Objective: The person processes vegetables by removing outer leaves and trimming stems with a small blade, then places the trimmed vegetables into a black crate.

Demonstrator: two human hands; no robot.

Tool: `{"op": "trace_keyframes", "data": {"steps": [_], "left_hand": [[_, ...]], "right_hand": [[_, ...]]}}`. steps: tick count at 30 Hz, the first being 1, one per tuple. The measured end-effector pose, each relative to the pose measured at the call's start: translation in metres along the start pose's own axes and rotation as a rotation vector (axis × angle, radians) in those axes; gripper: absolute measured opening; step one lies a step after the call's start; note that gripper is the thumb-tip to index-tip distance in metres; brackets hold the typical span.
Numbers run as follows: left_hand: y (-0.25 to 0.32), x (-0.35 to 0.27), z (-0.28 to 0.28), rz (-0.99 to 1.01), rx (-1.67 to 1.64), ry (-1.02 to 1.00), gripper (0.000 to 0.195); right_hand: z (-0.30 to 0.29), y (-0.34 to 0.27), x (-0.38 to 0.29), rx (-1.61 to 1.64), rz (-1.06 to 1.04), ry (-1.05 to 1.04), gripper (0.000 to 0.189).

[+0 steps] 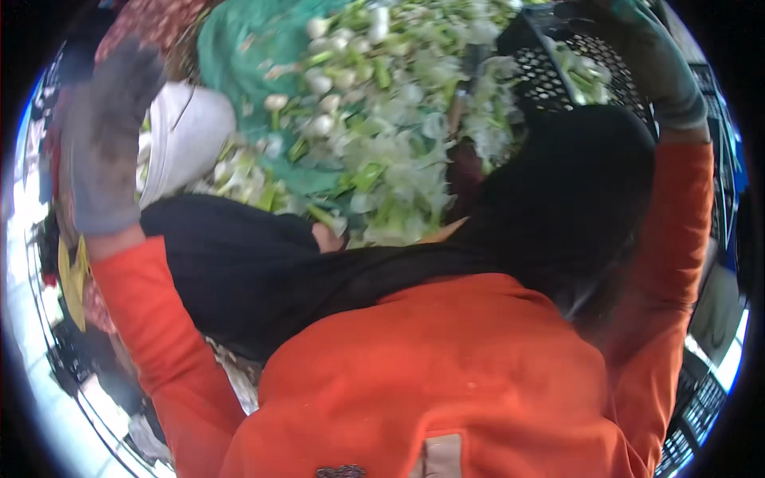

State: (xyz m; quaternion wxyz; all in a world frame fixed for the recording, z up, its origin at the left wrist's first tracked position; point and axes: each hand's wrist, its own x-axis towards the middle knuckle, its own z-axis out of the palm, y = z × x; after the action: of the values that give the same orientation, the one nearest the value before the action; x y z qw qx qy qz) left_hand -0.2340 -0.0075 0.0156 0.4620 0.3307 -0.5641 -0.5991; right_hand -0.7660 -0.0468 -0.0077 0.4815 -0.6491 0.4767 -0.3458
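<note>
My left hand (110, 131), in a dirty grey glove, is raised beside a white bucket (194, 134). Its fingers blur, so whether they grip anything is unclear. Tilted on its side, the bucket holds white and green pieces. At the upper right my right hand (654, 66), also gloved, is over the far side of a black perforated plastic crate (541, 66). Its fingertips are dark and blurred near the picture's rim. Between my legs lie white bulbs (323, 125) with cut green stems, probably fresh garlic, and a heap of pale peeled skins (406, 155).
A green cloth or sack (239, 48) lies under the bulbs. Red mesh sacks (152, 27) stand at the upper left. A brown handle (456, 113) shows among the skins. My black-trousered legs (239, 257) flank the heap. More black crates (699, 406) are at the right.
</note>
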Motion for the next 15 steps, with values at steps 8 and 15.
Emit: {"op": "trace_keyframes", "data": {"steps": [8, 15], "left_hand": [[-0.022, -0.018, 0.028, 0.050, 0.699, 0.343, 0.037], [-0.016, -0.037, 0.022, -0.141, 0.937, 0.249, 0.036]], "right_hand": [[0.186, 0.054, 0.162, -0.901, -0.248, -0.556, 0.036], [0.360, 0.171, 0.137, -0.812, -0.187, -0.637, 0.037]]}}
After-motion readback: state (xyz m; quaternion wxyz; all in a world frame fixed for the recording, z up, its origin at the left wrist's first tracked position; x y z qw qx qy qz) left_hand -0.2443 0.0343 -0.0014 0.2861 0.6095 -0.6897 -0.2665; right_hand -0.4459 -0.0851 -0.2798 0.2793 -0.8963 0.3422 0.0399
